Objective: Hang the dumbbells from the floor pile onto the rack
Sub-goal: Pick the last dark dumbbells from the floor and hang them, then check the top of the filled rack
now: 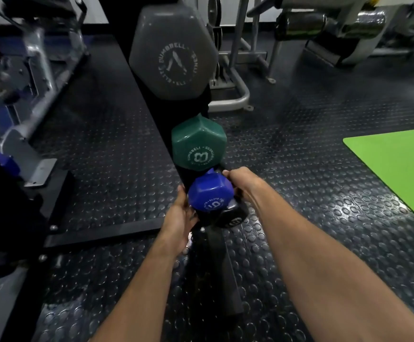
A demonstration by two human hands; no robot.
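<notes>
A black upright rack (151,99) carries a large grey dumbbell (174,53) at the top and a green dumbbell (198,146) below it. Under the green one sits a blue dumbbell (211,191), and just beneath that a black dumbbell (233,215) low on the rack. My left hand (178,218) cups the left side of the blue dumbbell's head. My right hand (243,181) grips it from the right, fingers curled behind the head. The dumbbell handles are hidden.
The rack's black foot (223,272) runs toward me between my forearms on the studded rubber floor (324,193). A green mat (398,166) lies at the right. Grey exercise machines stand at the left (28,77) and at the back (235,70).
</notes>
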